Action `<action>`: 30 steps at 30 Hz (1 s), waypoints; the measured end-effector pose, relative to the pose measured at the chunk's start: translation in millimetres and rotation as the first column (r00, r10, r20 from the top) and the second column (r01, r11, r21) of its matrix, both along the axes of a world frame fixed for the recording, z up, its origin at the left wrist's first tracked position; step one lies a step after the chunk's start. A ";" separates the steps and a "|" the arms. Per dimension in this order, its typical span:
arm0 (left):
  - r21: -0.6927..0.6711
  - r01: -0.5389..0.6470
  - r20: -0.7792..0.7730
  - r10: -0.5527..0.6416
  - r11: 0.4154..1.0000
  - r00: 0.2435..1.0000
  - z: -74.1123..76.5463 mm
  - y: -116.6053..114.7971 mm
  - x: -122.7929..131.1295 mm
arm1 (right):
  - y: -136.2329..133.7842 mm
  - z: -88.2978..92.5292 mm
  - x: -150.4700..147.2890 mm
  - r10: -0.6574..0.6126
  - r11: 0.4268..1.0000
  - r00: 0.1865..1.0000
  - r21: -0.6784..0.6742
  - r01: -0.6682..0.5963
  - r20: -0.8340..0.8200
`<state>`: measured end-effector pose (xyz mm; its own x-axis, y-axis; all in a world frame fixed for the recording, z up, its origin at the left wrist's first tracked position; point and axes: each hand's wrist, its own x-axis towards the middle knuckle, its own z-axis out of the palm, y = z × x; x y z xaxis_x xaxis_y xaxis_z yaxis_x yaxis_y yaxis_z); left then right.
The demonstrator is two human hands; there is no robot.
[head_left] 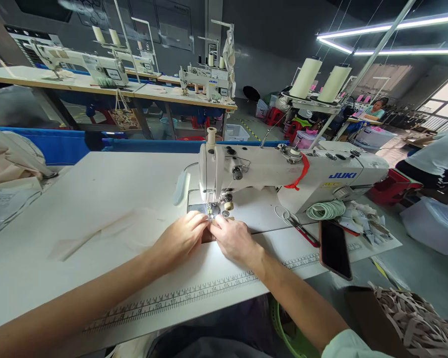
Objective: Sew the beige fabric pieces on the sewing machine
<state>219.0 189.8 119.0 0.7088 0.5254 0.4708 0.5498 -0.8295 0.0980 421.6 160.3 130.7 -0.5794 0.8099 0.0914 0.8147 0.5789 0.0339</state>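
Observation:
A white JUKI sewing machine (257, 166) stands on the white table (108, 171). At its lit presser foot (211, 210), both hands meet with their fingertips almost touching. My left hand (182, 236) is closed in a pinch just left of the needle area. My right hand (234, 238) pinches from the right side. Whatever lies between the fingers is small and mostly hidden. A brown patch (208, 235) shows between the hands; I cannot tell what it is. Sheer pale fabric (129, 228) with a narrow strip lies left of my left hand.
Right of the machine lie red-handled snips (304, 232), a phone (334, 248), a coil of pale green cord (325, 210) and fabric scraps (366, 222). A ruler strip (194, 294) runs along the front edge. A box of fabric strips (418, 318) stands lower right. Other people sit farther right.

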 end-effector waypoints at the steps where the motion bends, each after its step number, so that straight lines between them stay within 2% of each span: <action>1: 0.034 0.014 -0.011 -0.014 0.999 1.000 -4.7 -5.4 -1.4 | -0.1 -0.4 -0.2 0.001 1.000 1.000 0.003 -0.001 0.005; 3: 0.081 0.027 -0.024 -0.026 0.996 0.999 -13.5 -12.7 -4.4 | -0.8 -1.5 -0.4 0.002 1.000 1.000 0.008 -0.003 0.016; 7: 0.077 0.024 -0.073 -0.019 0.997 0.997 -22.3 -13.8 -7.5 | -1.0 -3.1 2.0 0.009 0.999 0.999 0.035 -0.008 -0.031; 9: 0.078 0.024 -0.092 -0.017 0.997 0.996 -21.9 -10.4 -7.0 | 1.1 -2.5 5.6 -0.003 0.999 0.997 0.044 0.007 -0.072; 14: 0.074 -0.019 -0.113 0.027 0.997 0.993 -18.9 1.3 -2.1 | 11.7 0.2 17.2 -0.175 0.982 0.975 0.045 0.183 -0.140; 16: 0.061 -0.031 -0.106 0.037 0.998 0.994 -19.5 5.2 0.1 | 15.1 -0.4 20.3 -0.204 0.976 0.965 0.042 0.214 -0.165; 26: 0.133 -0.004 -0.095 0.017 0.991 0.995 -21.4 10.4 3.2 | 17.5 -7.9 24.0 -0.185 0.979 0.963 0.046 0.197 -0.195; 30: 0.114 -0.013 -0.107 0.026 0.993 0.994 -21.3 9.7 3.1 | 17.7 -12.1 25.0 -0.191 0.979 0.928 0.001 0.202 -0.319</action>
